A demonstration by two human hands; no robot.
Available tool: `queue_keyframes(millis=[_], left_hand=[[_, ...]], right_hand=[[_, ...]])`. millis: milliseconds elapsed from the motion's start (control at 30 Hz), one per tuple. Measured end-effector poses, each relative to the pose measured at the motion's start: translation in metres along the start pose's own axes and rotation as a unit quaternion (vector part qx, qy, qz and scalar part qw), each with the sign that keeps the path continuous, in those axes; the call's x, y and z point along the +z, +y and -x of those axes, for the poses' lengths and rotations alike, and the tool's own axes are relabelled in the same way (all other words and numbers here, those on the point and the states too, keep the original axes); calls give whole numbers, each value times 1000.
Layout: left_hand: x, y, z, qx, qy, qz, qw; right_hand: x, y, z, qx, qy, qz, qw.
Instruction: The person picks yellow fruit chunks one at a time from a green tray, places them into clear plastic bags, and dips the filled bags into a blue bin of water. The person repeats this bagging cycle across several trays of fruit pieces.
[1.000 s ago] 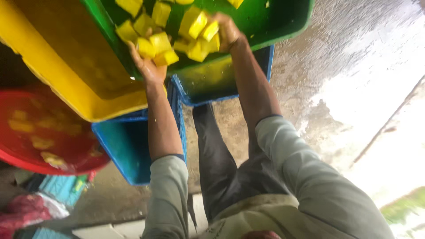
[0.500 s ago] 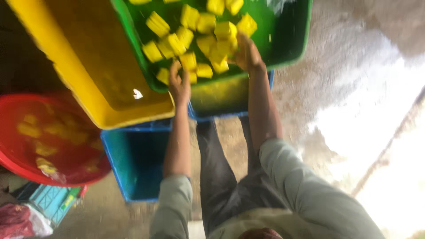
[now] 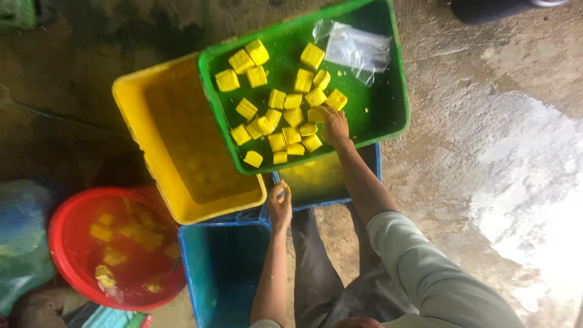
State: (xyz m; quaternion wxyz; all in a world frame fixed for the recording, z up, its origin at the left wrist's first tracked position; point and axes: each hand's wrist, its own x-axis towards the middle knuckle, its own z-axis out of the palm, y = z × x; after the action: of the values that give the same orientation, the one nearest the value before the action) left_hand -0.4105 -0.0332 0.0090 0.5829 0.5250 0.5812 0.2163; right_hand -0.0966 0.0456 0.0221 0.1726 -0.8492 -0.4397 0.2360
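Since the earlier frames, the left hand (image 3: 280, 206) has left the green tray (image 3: 388, 109) and now sits at the near corner where the yellow tub (image 3: 130, 115) meets the blue crate (image 3: 194, 267). Its fingers are curled closed around something small; what it is cannot be made out. The right hand (image 3: 335, 126) stays in the tray, fingers bent down onto a yellow cube (image 3: 316, 114) at the edge of the cube cluster; whether it grips or only touches the cube cannot be told. The view has also pulled back, so the whole tray now shows.

The cubes lie loosely across the middle and left of the tray floor. A clear plastic bag (image 3: 355, 48) lies crumpled in the tray's far right corner, apart from the cubes. The tray rests tilted across the yellow tub and a second blue crate (image 3: 322, 182), covering most of that crate.

A red basin (image 3: 67, 243) stands left of the near blue crate, holding yellow pieces in cloudy liquid. The floor (image 3: 486, 158) to the right is wet concrete with a bright glare patch.

The near blue crate and the person's sleeve (image 3: 425, 273) are cut off at the bottom edge. The yellow tub's interior is blurred, and what lies at the left edge cannot be identified.
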Motion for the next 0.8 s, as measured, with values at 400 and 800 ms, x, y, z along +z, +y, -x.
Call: queue_keyframes(millis=[400,800], left_hand=[[1,-11,11,-48,-78,-64,994],[38,8,-15,-74,-141,-270,950]], right_hand=[[-4,48,32,217,-50,-55,973],[-6,79,136,-7,223,-79,972]])
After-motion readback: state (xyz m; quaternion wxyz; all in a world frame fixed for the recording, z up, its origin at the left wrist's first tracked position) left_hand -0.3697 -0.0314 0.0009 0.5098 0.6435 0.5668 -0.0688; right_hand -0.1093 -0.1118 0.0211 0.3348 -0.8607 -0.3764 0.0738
